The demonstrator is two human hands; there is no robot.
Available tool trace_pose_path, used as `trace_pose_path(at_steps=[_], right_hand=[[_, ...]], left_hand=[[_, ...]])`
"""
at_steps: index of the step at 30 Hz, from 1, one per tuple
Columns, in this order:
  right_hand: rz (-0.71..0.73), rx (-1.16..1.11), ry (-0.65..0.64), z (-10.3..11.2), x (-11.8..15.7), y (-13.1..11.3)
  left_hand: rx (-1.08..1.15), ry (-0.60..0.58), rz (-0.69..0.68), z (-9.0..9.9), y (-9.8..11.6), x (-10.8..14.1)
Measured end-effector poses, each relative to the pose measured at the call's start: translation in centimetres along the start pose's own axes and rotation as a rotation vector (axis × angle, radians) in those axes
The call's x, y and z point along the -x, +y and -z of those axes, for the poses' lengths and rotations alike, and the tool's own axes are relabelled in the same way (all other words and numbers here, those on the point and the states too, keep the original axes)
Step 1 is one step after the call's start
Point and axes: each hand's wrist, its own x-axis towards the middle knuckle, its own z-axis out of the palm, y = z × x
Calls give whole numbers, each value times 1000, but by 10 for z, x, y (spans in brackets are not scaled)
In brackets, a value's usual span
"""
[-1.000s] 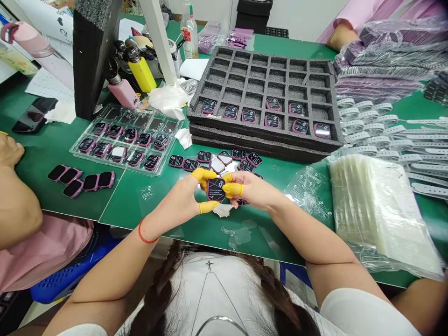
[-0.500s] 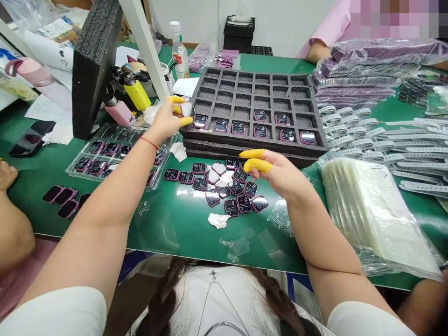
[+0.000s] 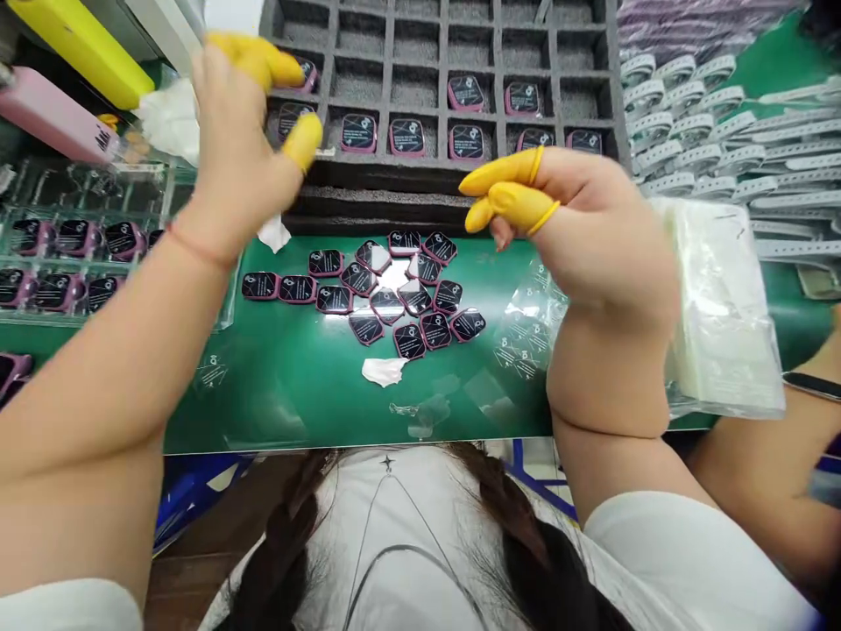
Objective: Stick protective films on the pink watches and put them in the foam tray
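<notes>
My left hand [image 3: 246,131], with yellow finger cots, is over the left edge of the black foam tray [image 3: 378,164]. Its thumb and fingers are spread apart. A forefinger tip lies against or just beside a purple-framed smartwatch face [image 3: 307,75] in a left-hand compartment; whether it touches cannot be made out. Another watch face [image 3: 293,118] is partly behind that hand. My right hand [image 3: 584,219], also in yellow cots, hovers by the tray's front edge, fingers loosely curled, with nothing visible in them. Below lies a cluster of loose watch faces [image 3: 387,304] on the green table.
At left is a clear plastic tray [image 3: 229,298] with several watch faces. White watch straps [image 3: 696,131] and a bag of clear sleeves [image 3: 723,307] are at right. A torn white scrap [image 3: 385,372] and film pieces [image 3: 427,412] lie in front. Another person's arm [image 3: 775,473] shows at right.
The view has tilted down and come closer. My left hand has spread, and the watch face it held is now in a tray compartment. My right hand stays near the tray's front edge.
</notes>
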Motion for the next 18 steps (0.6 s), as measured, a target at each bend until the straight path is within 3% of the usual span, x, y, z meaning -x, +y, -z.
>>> trace_pose_path(at_steps=[3, 5, 7, 9, 13, 18], right_hand=[[40, 27, 24, 3, 3, -2], [45, 57, -8, 0, 4, -4], [60, 84, -58, -6, 7, -8], [58, 95, -104, -13, 9, -10], [35, 72, -197, -25, 11, -5], [34, 85, -317, -33, 7, 14]], left_hand=[[95, -242, -176, 0, 41, 78], [67, -360, -84, -7, 59, 122], [34, -371, 23, -17, 66, 151], [8, -357, 85, -29, 67, 163], [-55, -327, 109, -44, 66, 163], [-40, -274, 74, -32, 73, 160]])
